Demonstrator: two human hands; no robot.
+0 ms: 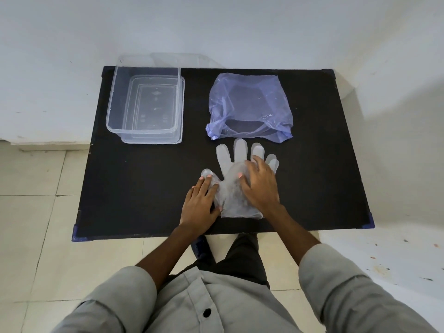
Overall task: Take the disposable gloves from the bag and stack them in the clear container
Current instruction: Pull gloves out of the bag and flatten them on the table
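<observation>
A black table carries an empty clear container at far left and a crumpled blue bag at far right, its contents hard to make out. Just in front of the bag lies a clear glove, fingers pointing away. The right hand lies flat and spread on its palm, hiding part of it, while the left hand, also open, presses its thumb-side edge.
</observation>
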